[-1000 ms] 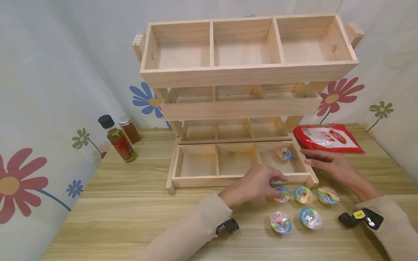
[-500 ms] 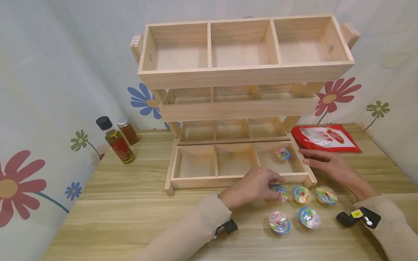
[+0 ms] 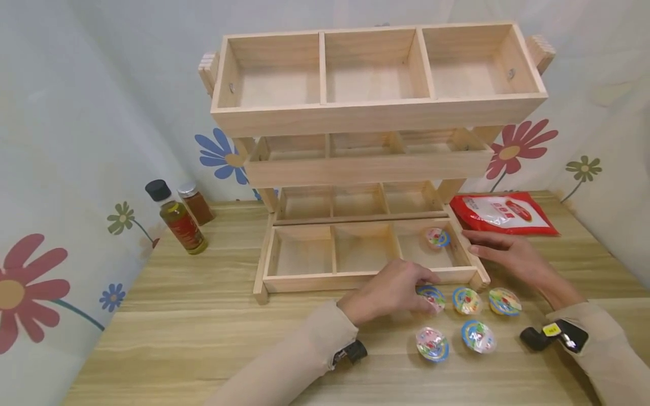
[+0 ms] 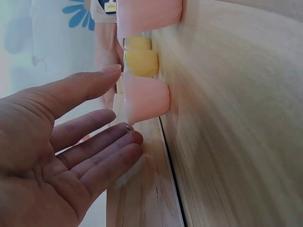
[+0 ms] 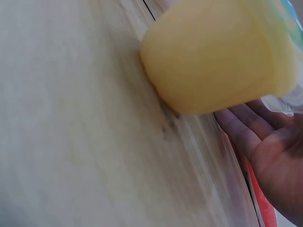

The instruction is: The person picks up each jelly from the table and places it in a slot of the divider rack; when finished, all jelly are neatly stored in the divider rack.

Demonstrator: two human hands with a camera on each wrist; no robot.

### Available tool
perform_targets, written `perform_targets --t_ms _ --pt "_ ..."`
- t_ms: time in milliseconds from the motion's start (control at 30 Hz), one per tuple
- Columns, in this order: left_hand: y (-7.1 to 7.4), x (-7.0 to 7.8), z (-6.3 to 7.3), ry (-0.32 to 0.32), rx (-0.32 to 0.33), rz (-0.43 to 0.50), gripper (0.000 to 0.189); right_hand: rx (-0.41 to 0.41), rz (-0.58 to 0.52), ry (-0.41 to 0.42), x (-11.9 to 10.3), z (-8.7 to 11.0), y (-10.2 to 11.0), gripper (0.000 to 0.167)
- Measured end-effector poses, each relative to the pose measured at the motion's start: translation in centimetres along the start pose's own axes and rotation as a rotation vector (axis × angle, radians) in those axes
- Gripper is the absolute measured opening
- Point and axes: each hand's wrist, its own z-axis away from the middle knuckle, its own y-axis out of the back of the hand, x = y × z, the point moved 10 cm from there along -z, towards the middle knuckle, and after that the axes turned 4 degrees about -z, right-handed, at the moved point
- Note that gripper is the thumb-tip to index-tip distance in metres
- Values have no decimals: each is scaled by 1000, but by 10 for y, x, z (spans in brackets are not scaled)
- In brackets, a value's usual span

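Observation:
My left hand (image 3: 388,290) hovers in front of the wooden rack, beside a pink jelly cup (image 3: 435,299) with a printed foil lid. In the left wrist view, its thumb and relaxed fingers spread near that cup's rim, fingertips right at the lid edge, without curling round it. My right hand (image 3: 518,259) lies along the rack's right side, fingers extended against the wooden frame. More jelly cups stand on the table: two yellow ones in the same row, including the rightmost yellow cup (image 3: 505,301), and a pink cup (image 3: 433,344) nearer. Another jelly cup (image 3: 437,238) sits in the bottom tray's right compartment.
The tiered wooden rack (image 3: 378,115) has three-compartment trays. A red and white bag (image 3: 505,213) lies at its right. An oil bottle (image 3: 184,225) and a small jar (image 3: 197,204) stand to its left. A flowered curtain (image 3: 101,113) hangs behind the table.
The head view has shifted a little, so the scene sits slightly further left. Both hands and the jelly cups keep nearly the same places.

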Motion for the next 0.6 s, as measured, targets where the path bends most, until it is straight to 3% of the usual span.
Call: perform_targets --t_ms 600 --pt "3 -2 0 9 -3 2 47 9 8 7 -2 -2 1 57"
